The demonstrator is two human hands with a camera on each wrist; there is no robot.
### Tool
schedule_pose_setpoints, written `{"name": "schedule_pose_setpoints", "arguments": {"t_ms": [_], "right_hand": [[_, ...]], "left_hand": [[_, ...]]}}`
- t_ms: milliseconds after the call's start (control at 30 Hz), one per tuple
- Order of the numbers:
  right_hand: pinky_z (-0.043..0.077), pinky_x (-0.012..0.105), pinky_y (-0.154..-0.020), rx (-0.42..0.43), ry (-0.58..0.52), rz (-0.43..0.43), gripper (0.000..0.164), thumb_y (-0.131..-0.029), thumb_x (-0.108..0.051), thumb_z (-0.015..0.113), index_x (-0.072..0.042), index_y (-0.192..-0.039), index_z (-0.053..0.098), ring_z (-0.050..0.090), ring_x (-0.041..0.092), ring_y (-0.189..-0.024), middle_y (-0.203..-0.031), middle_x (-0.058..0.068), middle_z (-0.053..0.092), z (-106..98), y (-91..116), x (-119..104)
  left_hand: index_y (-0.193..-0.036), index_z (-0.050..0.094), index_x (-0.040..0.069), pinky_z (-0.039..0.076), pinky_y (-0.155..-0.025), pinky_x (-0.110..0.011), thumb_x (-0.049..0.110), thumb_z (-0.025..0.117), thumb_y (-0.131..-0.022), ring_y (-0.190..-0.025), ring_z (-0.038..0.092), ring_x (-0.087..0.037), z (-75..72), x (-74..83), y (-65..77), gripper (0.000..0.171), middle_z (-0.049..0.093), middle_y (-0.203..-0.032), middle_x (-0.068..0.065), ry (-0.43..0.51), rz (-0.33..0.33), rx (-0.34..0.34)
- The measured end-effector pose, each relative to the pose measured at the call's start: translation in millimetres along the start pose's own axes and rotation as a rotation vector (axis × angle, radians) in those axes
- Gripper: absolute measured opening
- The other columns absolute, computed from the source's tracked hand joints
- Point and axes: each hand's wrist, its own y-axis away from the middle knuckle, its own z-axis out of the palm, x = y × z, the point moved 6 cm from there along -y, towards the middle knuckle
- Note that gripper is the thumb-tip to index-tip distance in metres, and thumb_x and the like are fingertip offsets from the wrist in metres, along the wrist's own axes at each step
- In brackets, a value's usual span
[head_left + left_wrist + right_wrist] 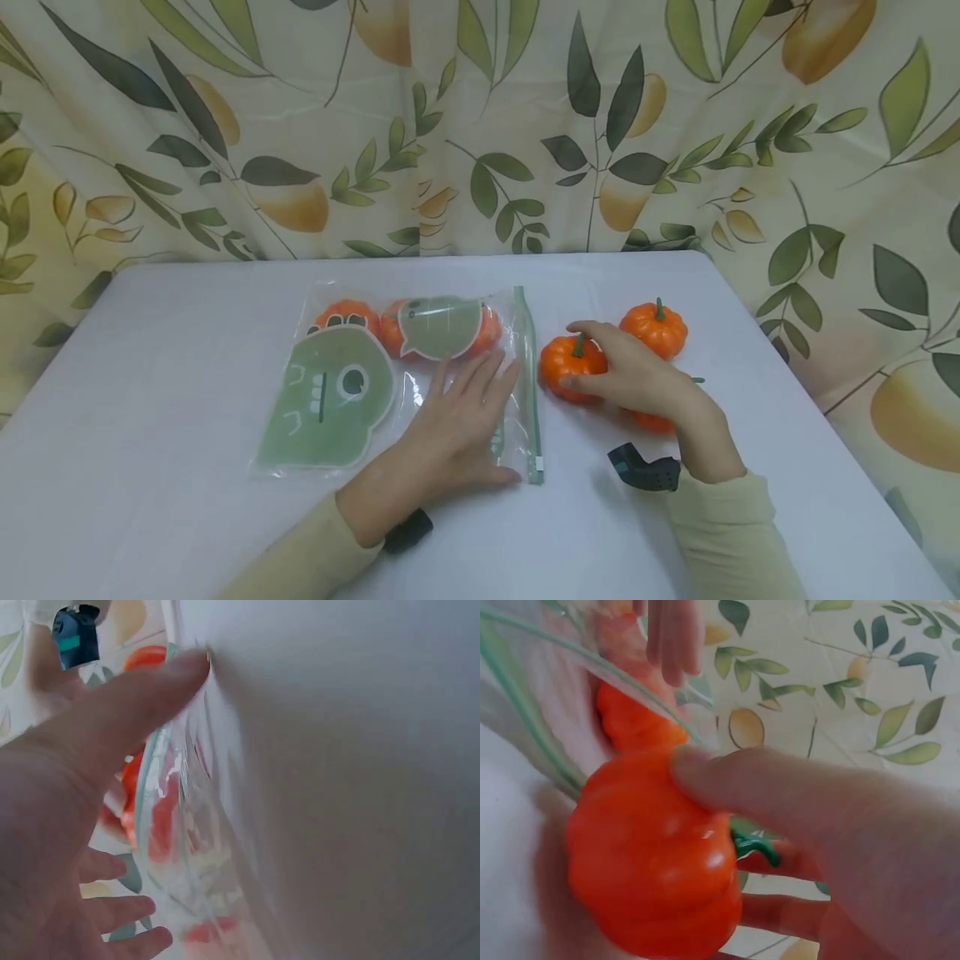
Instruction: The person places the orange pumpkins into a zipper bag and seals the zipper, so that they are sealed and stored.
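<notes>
A clear zip bag (pixel 408 408) with green dinosaur prints lies flat, its green zip edge (pixel 531 392) facing right. Inside it, along the far side, are small orange toy pumpkins (pixel 348 314), partly covered by the prints. My left hand (pixel 457 425) is over the bag's right part with fingers spread; its thumb (pixel 176 679) reaches past the bag's near edge. Just right of the zip edge, my right hand (pixel 637 371) holds another orange pumpkin (pixel 656 855) with a green stem, thumb on one side and fingers on the other.
Beyond my right hand sits one more pumpkin (pixel 652 331); another (pixel 654 422) is partly hidden under that hand. Everything lies on a white table (pixel 165 375). A leaf-patterned curtain (pixel 480 125) hangs behind the far edge.
</notes>
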Motion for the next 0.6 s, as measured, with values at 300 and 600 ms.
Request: {"name": "schedule_pose_setpoints", "arguments": {"t_ms": [300,600], "right_hand": [[0.049,0.056,-0.101,0.025,-0.092,-0.08,0.059,-0.089,-0.042,0.072,-0.015,-0.136,0.05,0.055,0.031,-0.119,-0.132,0.008,0.06,3.1,-4.8,-7.2],[0.053,0.048,-0.1,-0.055,-0.174,-0.105,0.055,-0.091,-0.026,0.069,-0.021,-0.142,0.048,0.055,0.034,-0.127,-0.142,0.005,0.055,18.4,-3.5,-12.9]], "left_hand": [[-0.16,0.007,0.013,0.008,-0.122,-0.062,0.06,0.081,-0.07,-0.155,0.013,-0.029,4.5,2.8,5.7,0.126,0.009,-0.168,-0.01,-0.053,0.023,-0.036],[-0.158,0.019,0.007,0.018,-0.121,-0.062,0.056,0.074,-0.078,-0.15,0.03,-0.029,-4.4,-0.7,3.9,0.109,0.026,-0.164,-0.011,-0.099,-0.003,0.039]]}}
